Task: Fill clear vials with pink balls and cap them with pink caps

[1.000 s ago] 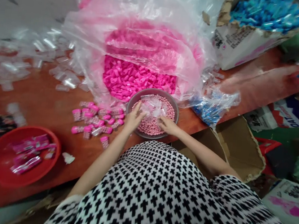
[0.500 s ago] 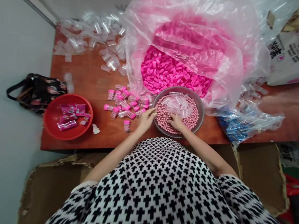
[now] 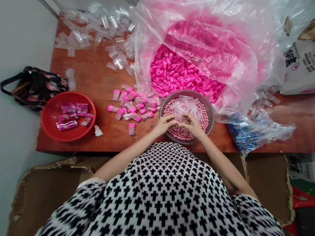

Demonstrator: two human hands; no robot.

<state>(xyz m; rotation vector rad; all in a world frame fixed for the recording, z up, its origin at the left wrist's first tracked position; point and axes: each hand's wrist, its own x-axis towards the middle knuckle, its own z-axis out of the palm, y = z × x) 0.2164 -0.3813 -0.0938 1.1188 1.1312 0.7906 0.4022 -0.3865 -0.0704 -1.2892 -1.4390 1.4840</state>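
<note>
Over the grey bowl (image 3: 209,129), my left hand (image 3: 165,125) and my right hand (image 3: 192,126) come together, fingertips almost meeting. A small clear plastic container (image 3: 178,118) with pink showing in it appears between them, held by the left fingers. The right fingers are bent and closed beside it; what they pinch is too small to make out. Pink beads (image 3: 184,134) fill the bowl, and clear plastic pieces (image 3: 186,105) lie on top of them. Left of the bowl lie several bead-filled containers with pink caps (image 3: 131,106).
Behind the bowl, a large plastic bag (image 3: 244,86) holds loose pink caps (image 3: 177,74). A red bowl (image 3: 47,129) with pink packets and a black floral bag (image 3: 34,89) are at left. Clear containers (image 3: 84,34) lie behind; a blue-filled bag (image 3: 250,131) is at right.
My right hand has risen from the beads and moved to meet my left hand. The left hand has shifted right over the bowl. The view has tilted slightly.
</note>
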